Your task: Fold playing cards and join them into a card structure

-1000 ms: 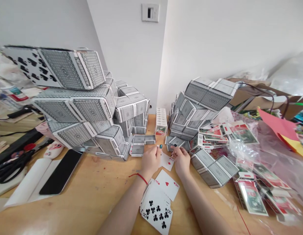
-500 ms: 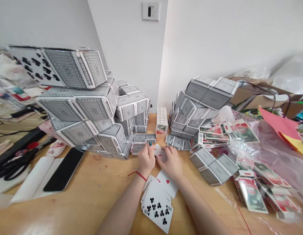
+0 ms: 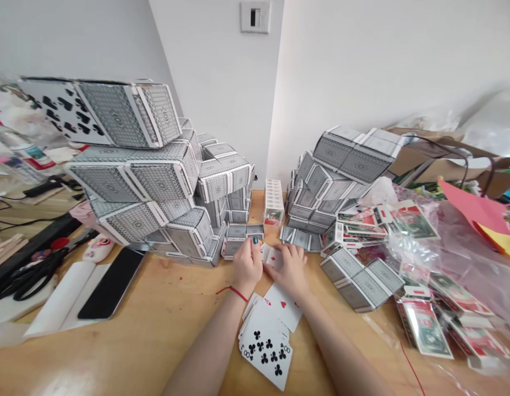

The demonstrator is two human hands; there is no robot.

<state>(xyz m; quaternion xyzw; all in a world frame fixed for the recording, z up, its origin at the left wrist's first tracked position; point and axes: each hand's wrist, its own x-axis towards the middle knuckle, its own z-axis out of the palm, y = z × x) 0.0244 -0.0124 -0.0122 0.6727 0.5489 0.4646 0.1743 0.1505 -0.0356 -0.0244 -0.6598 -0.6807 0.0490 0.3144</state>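
Both hands on red-pip card (image 3: pixel 274 257): left hand (image 3: pixel 247 268) pinching its edge, right hand (image 3: pixel 291 269) pressing it flat. Many folded card blocks (image 3: pixel 164 181) stacked beyond; loose card pile (image 3: pixel 266 341) behind wrists unfolded.

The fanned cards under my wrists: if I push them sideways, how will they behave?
The fanned cards are thin, loose and overlapped, so they would probably slide and spread rather than move together. They look glossy on a smooth table, so likely slippery. Being flat, lifting one may take a fingernail under its edge.
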